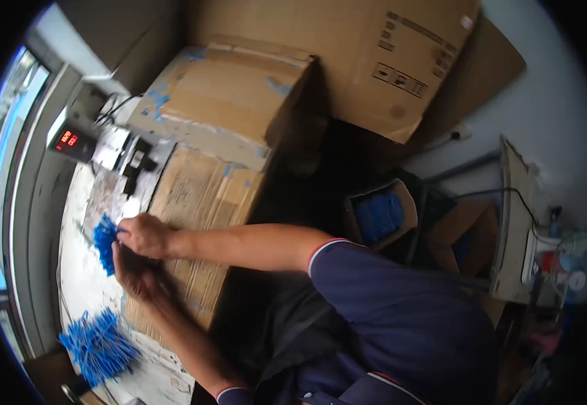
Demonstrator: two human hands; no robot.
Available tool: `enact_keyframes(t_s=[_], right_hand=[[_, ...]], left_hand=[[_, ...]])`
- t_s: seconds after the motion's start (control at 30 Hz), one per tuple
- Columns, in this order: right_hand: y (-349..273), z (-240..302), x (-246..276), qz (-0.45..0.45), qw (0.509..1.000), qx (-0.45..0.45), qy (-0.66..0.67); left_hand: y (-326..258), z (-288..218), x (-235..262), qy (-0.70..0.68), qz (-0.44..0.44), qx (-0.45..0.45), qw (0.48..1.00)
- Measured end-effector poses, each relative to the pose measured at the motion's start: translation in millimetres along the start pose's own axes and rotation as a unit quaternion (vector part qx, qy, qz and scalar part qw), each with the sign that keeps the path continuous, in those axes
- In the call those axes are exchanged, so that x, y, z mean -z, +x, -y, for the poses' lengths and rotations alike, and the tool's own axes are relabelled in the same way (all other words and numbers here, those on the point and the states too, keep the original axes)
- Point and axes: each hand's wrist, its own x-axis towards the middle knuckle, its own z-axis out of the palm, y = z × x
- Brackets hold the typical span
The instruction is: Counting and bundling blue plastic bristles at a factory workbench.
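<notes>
My right hand (146, 235) is closed, its fingertips pinched at the edge of a blue bunch of thin plastic pieces (104, 236). Just nearer to me, my left hand (131, 275) curls up against the same bunch, its fingers partly hidden. The bunch lies at the left of both hands, over the white, stained worktop (77, 270). Closer to the lower left, a larger loose pile of blue thin pieces (100, 345) with pale stems spreads on the worktop. Exactly how many pieces the hands grip is too small to tell.
Beyond my hands stands a small metal fixture (133, 165) beside a box with a red display (72, 140). Flattened cardboard (199, 196) and a taped carton (219, 88) lie along the bench. An open box of blue material (379, 216) sits to the right. A window (10, 169) borders the left.
</notes>
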Motion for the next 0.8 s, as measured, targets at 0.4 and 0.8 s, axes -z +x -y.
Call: enact_keyframes(t_s=[0.4, 0.8], right_hand=[[-17.4, 0.5, 37.0, 0.051, 0.997, -0.020, -0.045], [-19.9, 7.4, 23.6, 0.070, 0.997, -0.004, -0.019]], left_hand=[[-8.8, 29.9, -25.0, 0.131, -0.051, -0.057, 0.988], [-20.2, 24.8, -26.3, 0.134, -0.093, -0.090, 0.982]])
